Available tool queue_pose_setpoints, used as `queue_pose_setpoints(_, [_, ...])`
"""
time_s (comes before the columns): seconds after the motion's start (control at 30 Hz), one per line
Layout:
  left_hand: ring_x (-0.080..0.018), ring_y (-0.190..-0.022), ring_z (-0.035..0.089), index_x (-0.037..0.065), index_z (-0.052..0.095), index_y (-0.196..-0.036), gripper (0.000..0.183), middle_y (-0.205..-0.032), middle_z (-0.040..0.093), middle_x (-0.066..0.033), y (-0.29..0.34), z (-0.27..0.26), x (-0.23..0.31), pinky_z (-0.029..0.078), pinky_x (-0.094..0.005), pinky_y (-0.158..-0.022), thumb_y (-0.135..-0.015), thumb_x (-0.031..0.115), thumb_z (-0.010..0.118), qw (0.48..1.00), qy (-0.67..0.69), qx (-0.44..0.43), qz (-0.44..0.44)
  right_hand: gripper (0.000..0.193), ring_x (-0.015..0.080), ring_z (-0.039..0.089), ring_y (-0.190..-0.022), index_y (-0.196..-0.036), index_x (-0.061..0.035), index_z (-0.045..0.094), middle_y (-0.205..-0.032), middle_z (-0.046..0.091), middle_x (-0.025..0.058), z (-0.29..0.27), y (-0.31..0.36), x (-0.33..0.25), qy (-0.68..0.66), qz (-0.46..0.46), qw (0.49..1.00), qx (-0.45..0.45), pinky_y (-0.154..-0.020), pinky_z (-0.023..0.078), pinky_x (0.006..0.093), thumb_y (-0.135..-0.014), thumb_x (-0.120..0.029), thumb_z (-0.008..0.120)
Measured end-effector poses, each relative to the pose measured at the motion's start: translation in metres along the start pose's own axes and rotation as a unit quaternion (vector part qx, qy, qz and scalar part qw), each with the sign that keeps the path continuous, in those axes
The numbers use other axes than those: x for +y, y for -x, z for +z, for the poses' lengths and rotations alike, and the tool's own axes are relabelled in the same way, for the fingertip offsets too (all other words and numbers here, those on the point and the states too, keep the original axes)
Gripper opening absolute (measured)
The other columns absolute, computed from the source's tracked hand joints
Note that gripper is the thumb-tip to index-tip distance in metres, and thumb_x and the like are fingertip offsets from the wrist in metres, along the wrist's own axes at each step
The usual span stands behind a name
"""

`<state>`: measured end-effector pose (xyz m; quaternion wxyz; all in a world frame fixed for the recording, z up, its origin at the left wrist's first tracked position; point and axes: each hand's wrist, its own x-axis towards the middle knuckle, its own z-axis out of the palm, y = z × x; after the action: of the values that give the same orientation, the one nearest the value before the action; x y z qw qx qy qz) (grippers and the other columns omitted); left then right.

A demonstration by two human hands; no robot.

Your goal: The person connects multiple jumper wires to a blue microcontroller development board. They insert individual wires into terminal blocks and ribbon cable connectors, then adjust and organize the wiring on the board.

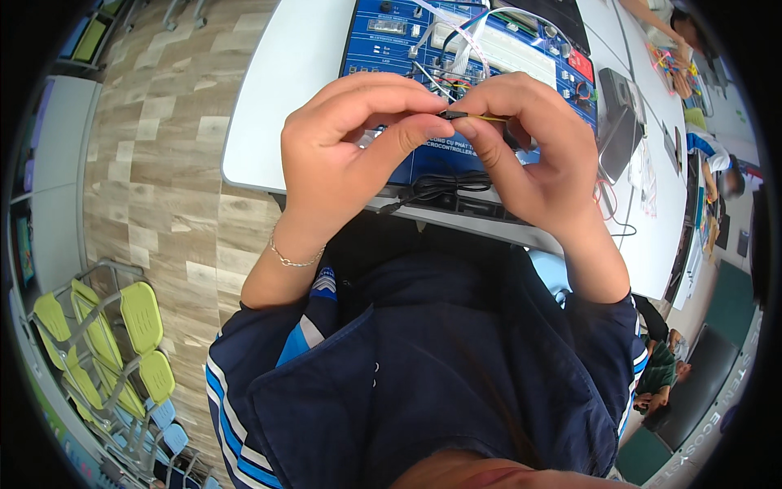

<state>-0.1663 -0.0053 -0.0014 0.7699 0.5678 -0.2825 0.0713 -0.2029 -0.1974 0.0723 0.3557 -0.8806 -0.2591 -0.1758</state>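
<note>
Both my hands meet over a blue microcontroller training board [379,53], fingertips almost touching. My left hand [346,134] is closed in a pinch on the left end of a small black connector. My right hand [542,138] pinches its right end, where a thin yellow jumper wire [491,119] comes out. Whether the connector is one piece or two joined ends I cannot tell. A white breadboard [521,59] and a tangle of white, black and coloured wires [464,49] lie on the board behind my fingers, which hide part of them.
A coiled black cable [440,187] rests by the near edge of the white table [269,106]. Right of the board stands a dark grey box-like device [621,122], with thin red and black wires nearby. Other people sit at far right. Green chairs [140,316] stand at left.
</note>
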Motion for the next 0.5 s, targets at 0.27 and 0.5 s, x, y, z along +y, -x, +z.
queue_pose_setpoints(0.27, [-0.0157, -0.084, 0.071, -0.001, 0.076, -0.096, 0.015, -0.095, 0.073, -0.0107, -0.0024, 0.0004, -0.0032, 0.058, -0.0246, -0.073, -0.083, 0.003, 0.083, 0.999, -0.032, 0.024, 0.033, 0.01, 0.0096, 0.058, -0.063, -0.095, -0.0031, 0.077, -0.086, 0.072, 0.0044, -0.0011, -0.0028, -0.003, -0.083, 0.102, 0.991, -0.013, -0.054, 0.042, 0.0231, -0.086, -0.003, 0.079])
queue_pose_setpoints(0.5, [-0.0162, -0.082, 0.07, 0.001, 0.076, -0.094, 0.017, -0.093, 0.074, -0.0092, -0.0058, 0.0013, -0.0015, 0.056, -0.0253, -0.071, -0.083, 0.009, 0.085, 0.994, -0.076, 0.023, 0.07, 0.009, 0.0058, 0.054, -0.067, -0.098, 0.0018, 0.07, -0.092, 0.07, 0.0053, -0.0026, -0.003, -0.0069, -0.016, 0.039, 0.998, -0.039, -0.058, 0.04, 0.0193, -0.091, -0.001, 0.075])
